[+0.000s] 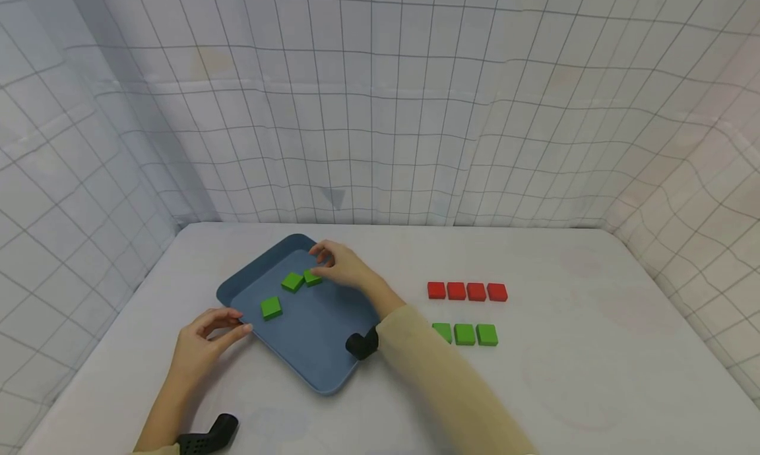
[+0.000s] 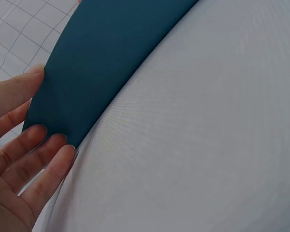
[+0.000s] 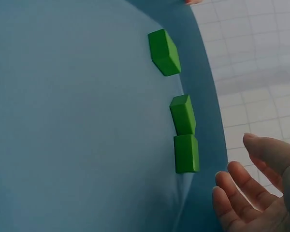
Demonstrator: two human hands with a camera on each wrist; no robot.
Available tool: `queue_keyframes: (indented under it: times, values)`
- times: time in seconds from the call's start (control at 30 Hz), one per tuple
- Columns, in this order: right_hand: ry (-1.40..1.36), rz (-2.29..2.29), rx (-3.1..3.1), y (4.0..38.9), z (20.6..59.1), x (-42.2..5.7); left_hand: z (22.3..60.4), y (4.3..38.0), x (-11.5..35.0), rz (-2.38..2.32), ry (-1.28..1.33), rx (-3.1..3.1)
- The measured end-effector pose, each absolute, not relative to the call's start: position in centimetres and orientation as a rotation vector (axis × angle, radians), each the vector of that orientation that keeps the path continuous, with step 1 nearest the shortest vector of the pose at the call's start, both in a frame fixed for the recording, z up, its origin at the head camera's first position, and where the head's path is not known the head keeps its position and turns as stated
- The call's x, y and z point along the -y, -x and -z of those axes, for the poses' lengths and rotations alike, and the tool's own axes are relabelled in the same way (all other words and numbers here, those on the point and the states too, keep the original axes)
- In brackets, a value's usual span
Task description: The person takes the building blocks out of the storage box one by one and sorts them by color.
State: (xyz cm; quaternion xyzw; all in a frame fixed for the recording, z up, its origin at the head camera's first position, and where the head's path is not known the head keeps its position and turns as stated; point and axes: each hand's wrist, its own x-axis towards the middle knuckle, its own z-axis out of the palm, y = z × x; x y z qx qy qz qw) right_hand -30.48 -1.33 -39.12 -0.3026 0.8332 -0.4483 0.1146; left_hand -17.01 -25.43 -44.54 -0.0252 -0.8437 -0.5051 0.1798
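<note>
A blue tray (image 1: 320, 349) lies turned at an angle on the table, with three green blocks inside. One green block (image 1: 271, 308) sits apart from the near pair, a green block (image 1: 293, 282) and another green block (image 1: 312, 278). My left hand (image 1: 202, 343) is at the tray's left corner; in the left wrist view its fingertips touch the outer wall (image 2: 96, 63). Over the tray's far right side, my right hand (image 1: 344, 265) has loosely bent fingers close to the rightmost block. Nothing is visible between its fingers in the right wrist view.
Right of the tray stands a row of several red blocks (image 1: 456, 291). Nearer me is a row of green blocks (image 1: 464, 334), its left end partly behind my right sleeve. A gridded white curtain (image 1: 386, 112) surrounds the white table (image 1: 564, 310).
</note>
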Motion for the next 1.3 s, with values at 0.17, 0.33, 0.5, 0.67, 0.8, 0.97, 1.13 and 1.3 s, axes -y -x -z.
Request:
queue_keyframes:
  times: [0.17, 0.33, 0.5, 0.67, 0.8, 0.97, 1.13, 1.3]
  values:
    - [0.848, 1.292, -2.482, 30.5, 40.0, 1.9, 44.5, 16.9, 25.5, 1.438, 0.082, 2.368]
    - [0.855, 1.212, -2.564, 30.4, 40.7, 2.2, 44.5, 16.9, 25.5, 1.439, 0.088, 2.368]
    - [0.852, 1.117, -2.637, 30.2, 41.4, 2.3, 44.6, 17.0, 25.5, 1.424, 0.077, 2.378]
    - [0.791, 1.103, -2.651, 30.1, 41.9, 2.4, 44.6, 17.2, 25.5, 1.407, 0.086, 2.383]
    - [0.780, 1.129, -2.646, 30.0, 42.2, 2.4, 44.6, 17.3, 25.5, 1.403, 0.088, 2.381]
    - [0.761, 1.156, -2.642, 30.0, 42.7, 2.5, 44.6, 17.3, 25.4, 1.402, 0.080, 2.381]
    - [0.767, 1.167, -2.654, 30.0, 43.2, 2.7, 44.5, 17.2, 25.4, 1.408, 0.068, 2.384]
    - [0.801, 1.177, -2.656, 30.0, 43.5, 2.8, 44.5, 17.1, 25.3, 1.420, 0.053, 2.382]
